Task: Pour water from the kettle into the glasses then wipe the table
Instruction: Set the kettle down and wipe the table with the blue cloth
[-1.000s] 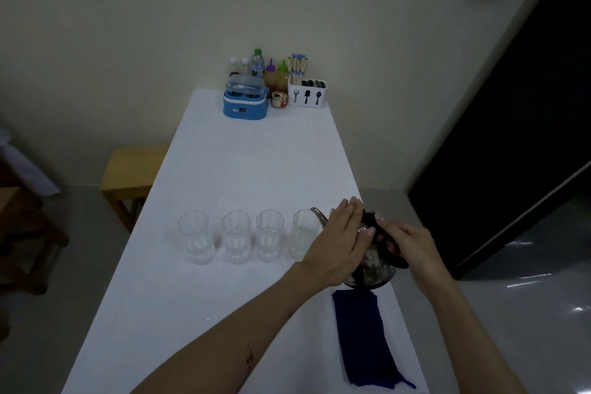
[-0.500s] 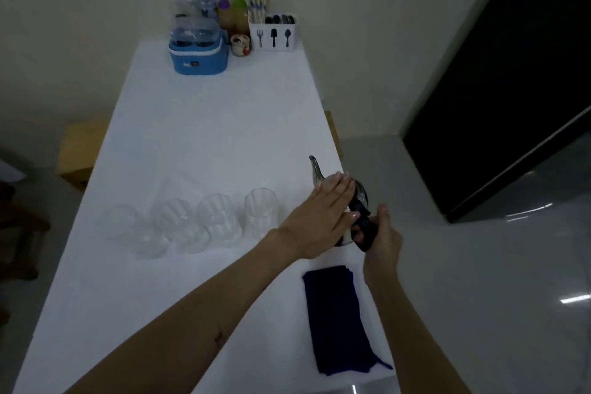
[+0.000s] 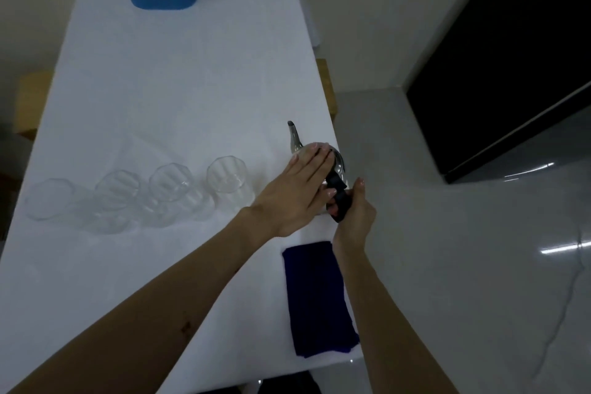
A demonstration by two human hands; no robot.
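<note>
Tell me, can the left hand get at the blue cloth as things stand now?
Probably yes. The left hand only rests flat on the kettle lid, holding nothing, and the blue cloth lies uncovered on the table just nearer the person; only the right forearm crosses its edge.

— Sleeves? None in view; both forearms bare from the frame edge to the wrists.

— On the left forearm (image 3: 179, 313)? A small dark mark partway along the inner side.

— Left hand (image 3: 297, 189): no ring, no watch, no glove. Nails pale and glossy.

— Right hand (image 3: 353, 211): bare as well, nothing at the wrist. Thumbnail pale, same sheen.

— Right forearm (image 3: 390, 323)? Bare and slim, unmarked.
</note>
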